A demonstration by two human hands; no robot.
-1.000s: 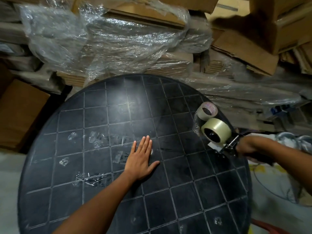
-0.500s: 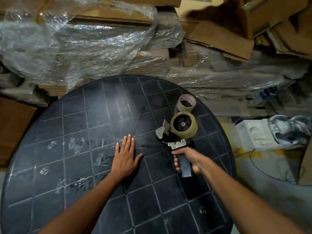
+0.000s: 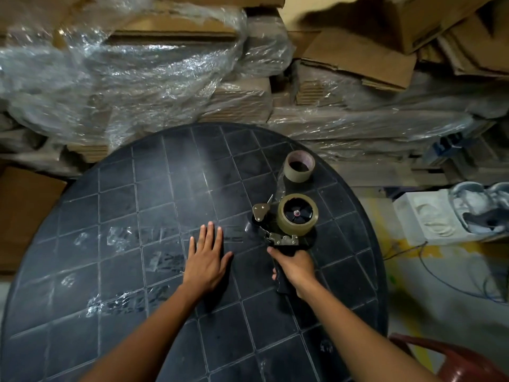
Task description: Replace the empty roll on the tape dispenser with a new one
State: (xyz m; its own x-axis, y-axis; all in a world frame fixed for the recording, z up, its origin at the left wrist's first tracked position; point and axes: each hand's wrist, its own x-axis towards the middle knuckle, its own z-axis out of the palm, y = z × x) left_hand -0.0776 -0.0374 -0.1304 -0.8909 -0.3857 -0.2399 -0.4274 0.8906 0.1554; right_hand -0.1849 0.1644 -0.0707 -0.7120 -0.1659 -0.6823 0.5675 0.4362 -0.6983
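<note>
The left hand [image 3: 207, 260] lay flat and spread on the table [image 3: 115, 340], while the right hand [image 3: 296, 267] gripped the handle of the tape dispenser [image 3: 286, 227], lying lengthwise away from the person, its roll [image 3: 297, 214] at the far end.

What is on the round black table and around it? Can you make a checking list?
Surface: round black table, grid lines, stuck tape scraps.
Job's things: tape dispenser lying on table with a roll on it; loose tape roll behind it.
Clutter: nothing seen besides the scraps.
Grips: left hand flat, open; right hand shut around the dispenser handle.
Cables: blue cable on the floor, right.
Surroundings: plastic-wrapped cardboard, red chair.
</note>
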